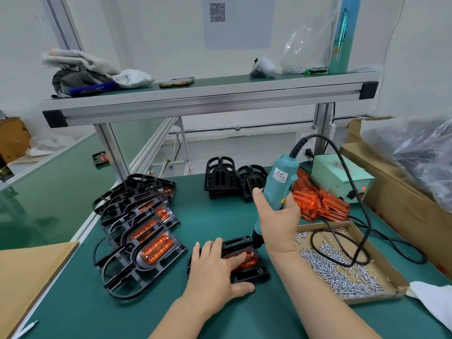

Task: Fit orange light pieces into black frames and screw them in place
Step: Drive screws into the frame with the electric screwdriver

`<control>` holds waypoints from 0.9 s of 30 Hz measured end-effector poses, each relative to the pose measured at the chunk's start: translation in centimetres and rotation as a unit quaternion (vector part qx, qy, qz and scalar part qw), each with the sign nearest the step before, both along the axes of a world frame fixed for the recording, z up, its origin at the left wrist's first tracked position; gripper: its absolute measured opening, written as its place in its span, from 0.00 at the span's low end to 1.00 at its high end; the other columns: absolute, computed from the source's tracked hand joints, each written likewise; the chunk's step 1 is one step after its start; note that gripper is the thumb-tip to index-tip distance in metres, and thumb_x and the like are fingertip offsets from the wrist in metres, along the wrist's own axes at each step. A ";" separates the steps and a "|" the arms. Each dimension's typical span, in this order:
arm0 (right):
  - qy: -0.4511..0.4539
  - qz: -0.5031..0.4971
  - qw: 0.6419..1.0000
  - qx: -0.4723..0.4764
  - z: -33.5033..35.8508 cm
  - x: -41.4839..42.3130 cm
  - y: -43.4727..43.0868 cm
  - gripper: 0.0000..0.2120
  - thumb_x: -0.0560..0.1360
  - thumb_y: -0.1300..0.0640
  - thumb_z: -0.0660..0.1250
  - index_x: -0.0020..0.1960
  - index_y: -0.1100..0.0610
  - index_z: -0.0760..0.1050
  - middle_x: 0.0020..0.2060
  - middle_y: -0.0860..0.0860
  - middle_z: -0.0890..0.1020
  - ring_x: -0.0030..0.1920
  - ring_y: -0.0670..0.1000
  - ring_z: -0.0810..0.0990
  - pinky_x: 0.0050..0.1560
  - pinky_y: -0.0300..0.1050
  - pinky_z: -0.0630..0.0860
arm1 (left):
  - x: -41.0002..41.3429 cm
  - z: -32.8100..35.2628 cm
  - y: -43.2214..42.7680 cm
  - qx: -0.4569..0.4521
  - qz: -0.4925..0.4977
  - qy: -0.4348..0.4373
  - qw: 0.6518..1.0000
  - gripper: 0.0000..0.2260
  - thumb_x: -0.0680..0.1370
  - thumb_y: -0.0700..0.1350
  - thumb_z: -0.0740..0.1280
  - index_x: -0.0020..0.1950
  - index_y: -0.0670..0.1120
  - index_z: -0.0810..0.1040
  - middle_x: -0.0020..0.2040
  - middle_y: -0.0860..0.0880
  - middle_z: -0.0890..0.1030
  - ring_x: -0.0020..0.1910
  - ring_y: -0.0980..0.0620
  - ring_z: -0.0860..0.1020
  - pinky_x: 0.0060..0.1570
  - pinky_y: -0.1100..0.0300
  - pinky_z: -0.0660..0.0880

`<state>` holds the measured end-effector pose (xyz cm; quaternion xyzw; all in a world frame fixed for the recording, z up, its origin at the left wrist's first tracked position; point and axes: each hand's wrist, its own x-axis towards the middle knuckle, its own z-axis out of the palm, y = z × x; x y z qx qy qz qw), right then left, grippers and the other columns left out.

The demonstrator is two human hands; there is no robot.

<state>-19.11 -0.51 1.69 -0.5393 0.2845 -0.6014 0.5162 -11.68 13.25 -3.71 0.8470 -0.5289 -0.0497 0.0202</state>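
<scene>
1. Green mat covers my bench; the black frame I'm working on lies flat on it, right in front of me
2. Orange light piece sits in the middle of that frame, partly hidden under my fingers
3. My left hand lies palm down on the frame, fingers spread and pressing on the orange piece, thumb on the mat at the frame's near edge
4. My right hand is wrapped tight around the teal electric screwdriver, held almost upright, tilted a little; its black nose points down at the far right corner of the frame; bit tip hidden, can't tell if it touches a screw
5. Black cable runs from the driver top and loops over the cardboard tray of loose silver screws on my right
6. Finished frames with orange pieces lie overlapped in a pile to my left
7. Empty black frames stand stacked at the far side of the mat
8. Loose orange pieces are heaped beside a pale green power box, behind the screw tray
</scene>
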 end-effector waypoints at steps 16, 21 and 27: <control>0.002 0.069 0.998 -0.015 -0.3 -0.2 0.5 0.11 0.65 0.45 0.75 0.35 0.50 0.76 0.28 0.42 0.76 0.31 0.45 0.71 0.35 0.44 0.71 | 0.0 0.1 0.0 0.005 0.001 0.003 1.000 0.35 0.69 0.76 0.57 0.74 0.70 0.58 0.78 0.46 0.54 0.77 0.44 0.51 0.76 0.43 0.38; 0.034 0.079 0.994 -0.061 -0.2 0.5 1.3 0.14 0.68 0.52 0.75 0.30 0.45 0.71 0.24 0.40 0.71 0.27 0.40 0.67 0.30 0.32 0.66 | 0.0 0.3 0.0 0.008 -0.004 -0.002 1.000 0.35 0.69 0.77 0.57 0.75 0.70 0.59 0.76 0.47 0.56 0.75 0.43 0.52 0.76 0.44 0.39; 0.002 0.072 0.997 0.018 -0.5 -0.1 0.0 0.10 0.70 0.58 0.77 0.37 0.54 0.75 0.28 0.42 0.75 0.31 0.44 0.71 0.36 0.43 0.71 | 0.1 0.1 0.0 0.002 -0.006 0.003 1.000 0.34 0.69 0.76 0.57 0.74 0.70 0.59 0.78 0.47 0.54 0.76 0.44 0.52 0.76 0.44 0.37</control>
